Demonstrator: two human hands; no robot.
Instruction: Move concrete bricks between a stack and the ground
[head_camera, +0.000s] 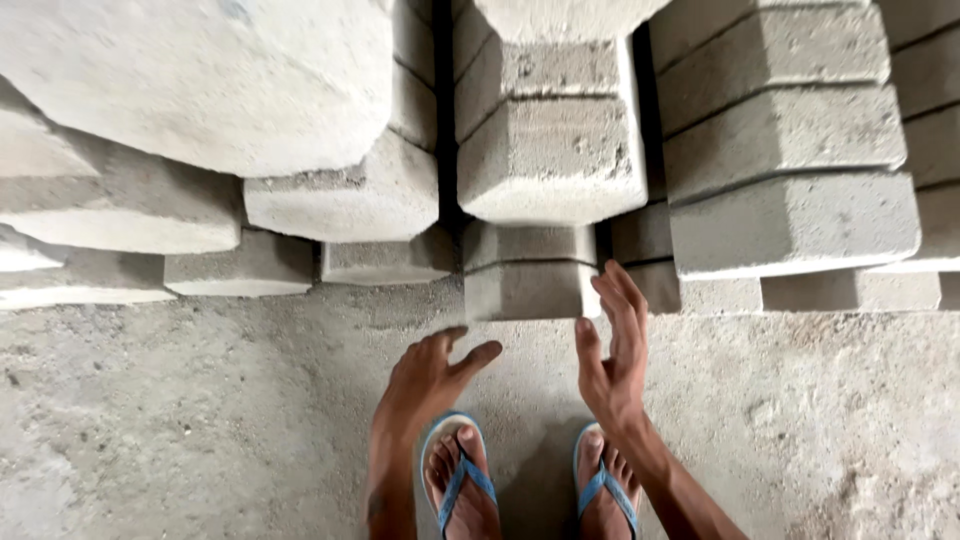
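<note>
— While we stoop, where does the low grey concrete block (528, 288) lie from us?

— Straight ahead on the floor, end-on, between our spread, empty left hand (430, 375) and right hand (612, 345); the right is nearer.

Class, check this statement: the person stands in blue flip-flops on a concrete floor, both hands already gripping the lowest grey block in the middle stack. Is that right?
Not quite. The head view shows the left hand and right hand open and empty, just short of the lowest grey block, not gripping it. The blue flip-flops and concrete floor are right.
</note>
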